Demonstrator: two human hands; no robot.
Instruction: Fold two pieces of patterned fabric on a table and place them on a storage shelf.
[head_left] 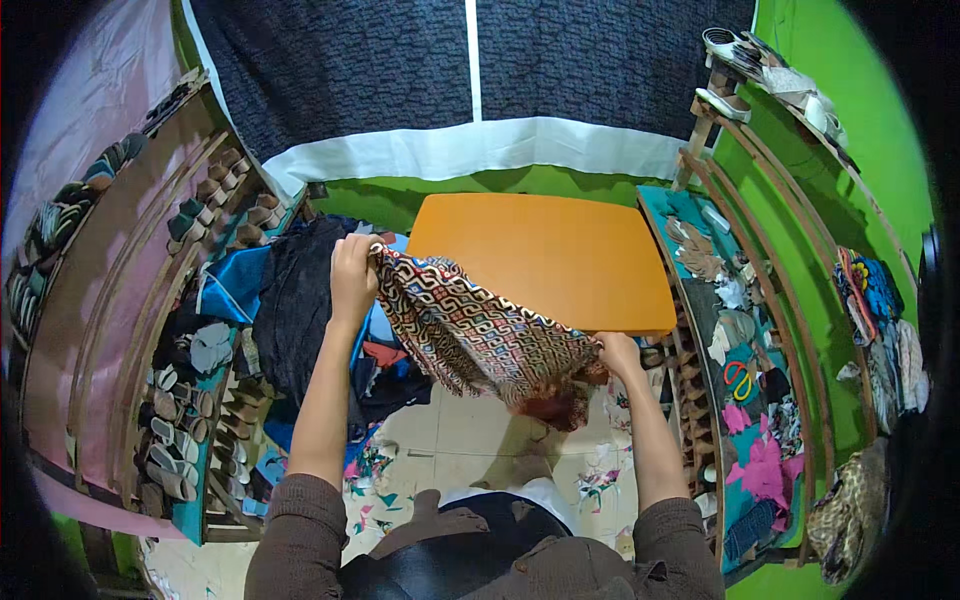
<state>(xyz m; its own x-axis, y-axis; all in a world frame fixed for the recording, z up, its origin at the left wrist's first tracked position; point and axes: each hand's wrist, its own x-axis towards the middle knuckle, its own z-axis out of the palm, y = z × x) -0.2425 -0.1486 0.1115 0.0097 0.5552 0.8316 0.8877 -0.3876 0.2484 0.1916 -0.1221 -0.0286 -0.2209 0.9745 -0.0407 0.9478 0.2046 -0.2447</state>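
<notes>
A patterned cloth (480, 320) in brown, cream, red and blue hangs stretched between my two hands, in front of an orange tabletop (540, 255). My left hand (354, 268), raised higher, is closed on its upper left corner. Lower down, by the tabletop's front right corner, my right hand (617, 355) grips the cloth's other end. The cloth sags in the middle, and a reddish-brown part bunches at its lower right. Some of the tabletop's near left side is hidden behind the cloth.
Dark and blue fabrics (300, 300) are heaped left of the tabletop. Wooden racks with shoe-shaped forms (175, 460) stand at left. The right-hand shelf carries scissors (739, 380) and pink scraps (762, 465). Coloured cuttings (370, 465) litter the tiled floor. A dark curtain (600, 70) hangs behind.
</notes>
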